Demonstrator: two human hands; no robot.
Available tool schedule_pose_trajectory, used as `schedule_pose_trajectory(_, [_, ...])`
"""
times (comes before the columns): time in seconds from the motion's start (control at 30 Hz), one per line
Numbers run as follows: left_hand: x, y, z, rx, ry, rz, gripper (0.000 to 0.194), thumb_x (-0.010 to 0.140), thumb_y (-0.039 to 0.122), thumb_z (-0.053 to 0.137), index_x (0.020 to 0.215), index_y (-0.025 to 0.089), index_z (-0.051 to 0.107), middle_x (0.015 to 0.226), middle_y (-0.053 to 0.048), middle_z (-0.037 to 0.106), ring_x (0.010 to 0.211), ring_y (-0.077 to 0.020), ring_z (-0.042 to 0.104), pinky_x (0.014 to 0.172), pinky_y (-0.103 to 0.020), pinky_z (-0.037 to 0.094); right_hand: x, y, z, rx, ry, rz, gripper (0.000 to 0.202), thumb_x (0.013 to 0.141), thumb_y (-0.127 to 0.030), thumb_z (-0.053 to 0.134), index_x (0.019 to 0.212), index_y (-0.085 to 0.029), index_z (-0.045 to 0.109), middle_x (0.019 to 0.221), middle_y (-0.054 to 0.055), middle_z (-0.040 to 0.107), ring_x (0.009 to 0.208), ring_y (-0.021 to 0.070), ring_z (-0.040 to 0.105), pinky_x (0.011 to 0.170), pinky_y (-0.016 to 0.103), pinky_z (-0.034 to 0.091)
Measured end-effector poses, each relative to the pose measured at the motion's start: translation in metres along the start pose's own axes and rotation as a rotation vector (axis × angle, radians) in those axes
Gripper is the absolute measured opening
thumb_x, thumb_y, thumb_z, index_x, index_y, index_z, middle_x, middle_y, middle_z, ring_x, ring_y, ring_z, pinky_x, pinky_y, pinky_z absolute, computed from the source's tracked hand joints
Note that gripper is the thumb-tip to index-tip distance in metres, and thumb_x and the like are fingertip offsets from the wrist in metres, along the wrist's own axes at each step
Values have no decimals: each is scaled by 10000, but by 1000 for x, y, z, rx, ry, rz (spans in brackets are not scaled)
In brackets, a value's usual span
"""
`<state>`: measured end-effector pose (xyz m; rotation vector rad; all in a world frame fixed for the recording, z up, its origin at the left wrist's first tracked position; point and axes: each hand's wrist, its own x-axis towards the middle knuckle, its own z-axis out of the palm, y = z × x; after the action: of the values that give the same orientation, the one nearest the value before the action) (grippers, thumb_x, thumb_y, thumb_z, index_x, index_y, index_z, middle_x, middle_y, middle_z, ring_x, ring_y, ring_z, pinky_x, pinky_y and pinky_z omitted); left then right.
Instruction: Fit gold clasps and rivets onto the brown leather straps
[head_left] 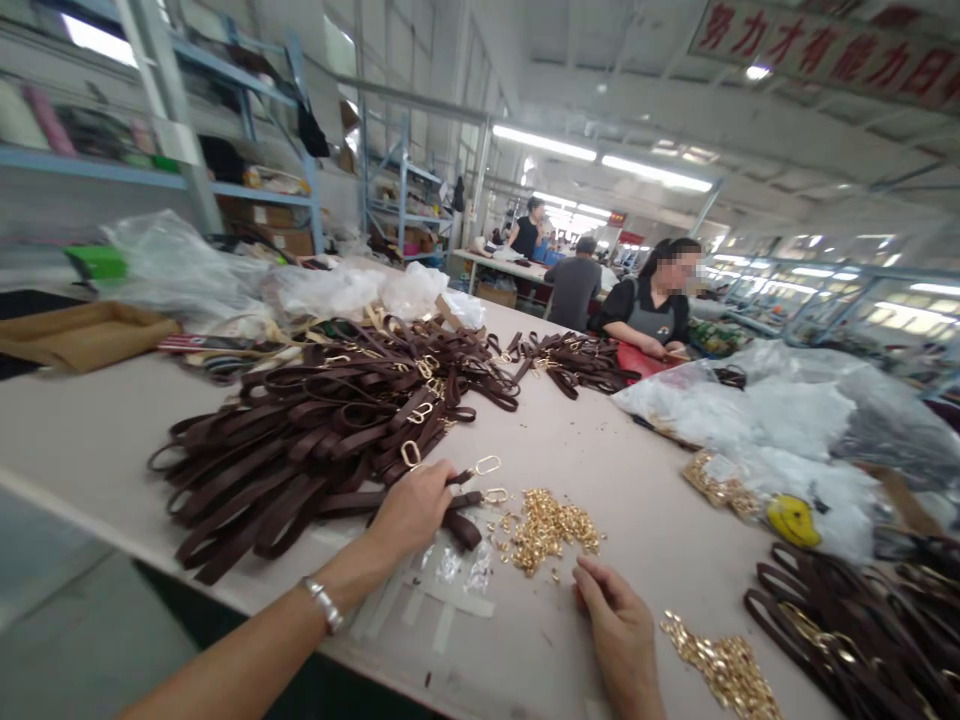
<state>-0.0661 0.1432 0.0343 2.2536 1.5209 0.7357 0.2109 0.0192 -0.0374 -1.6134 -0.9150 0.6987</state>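
Observation:
My left hand (416, 508) is closed on a dark brown leather strap (460, 477), whose end carries a gold oval ring (488, 465). Just below lies a second strap end with its own gold ring (496, 496). Under and behind this hand spreads a big heap of brown straps (300, 420) with gold clasps. My right hand (616, 625) hovers low by the near side of a pile of small gold metal pieces (551, 525), thumb and fingers drawn together; what they hold, if anything, is hidden. Another pile of gold pieces (724, 665) lies to its right.
More straps (832, 625) lie at the right edge, beside clear plastic bags (780, 410) and a yellow round item (793, 520). Across the table (420, 650), a co-worker (652, 300) handles something red. Plastic bags (337, 287) and a brown tray-like piece (86, 335) lie at the back left.

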Motion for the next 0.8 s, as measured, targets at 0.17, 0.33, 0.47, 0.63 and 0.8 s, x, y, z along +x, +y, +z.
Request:
schedule_pose_trajectory(0.17, [-6, 20, -29, -210, 35, -44, 254, 925, 235, 410, 1097, 211, 595, 910, -41, 713, 806, -215, 666, 728, -307, 464, 1, 0, 3, 147, 10, -18, 456, 673, -533, 788, 939, -164, 772, 853, 61, 750, 746, 213, 690, 715, 316, 582])
schedule_pose_trajectory(0.33, [-46, 61, -15, -910, -254, -283, 280, 826, 242, 510, 1071, 155, 615, 974, -77, 716, 686, -154, 668, 510, -214, 416, -16, -9, -1, 166, -63, 40, 404, 681, -501, 808, 906, -168, 769, 745, 53, 737, 719, 209, 684, 705, 312, 567])
schedule_pose_trajectory(0.47, [-81, 84, 15, -1093, -391, -355, 304, 808, 235, 559, 1090, 146, 631, 1050, -112, 716, 901, -205, 704, 563, -209, 458, -50, -24, 6, 340, -197, 84, 286, 727, -406, 819, 903, -193, 743, 738, 29, 727, 686, 174, 674, 694, 292, 555])
schedule_pose_trajectory(0.63, [-98, 98, 27, -1224, -429, -339, 242, 828, 199, 570, 1045, 140, 658, 940, -58, 721, 804, -152, 659, 621, -217, 481, -80, -40, 18, 504, -349, 161, 182, 764, -333, 806, 871, -198, 748, 758, 26, 730, 650, 141, 643, 664, 278, 542])
schedule_pose_trajectory(0.8, [-103, 100, 29, -1203, -464, -266, 284, 859, 145, 522, 1098, 162, 675, 846, -13, 718, 771, -141, 651, 685, -235, 492, -83, -38, 18, 492, -338, 176, 190, 767, -348, 801, 872, -195, 757, 639, -6, 676, 618, 128, 622, 668, 268, 525])
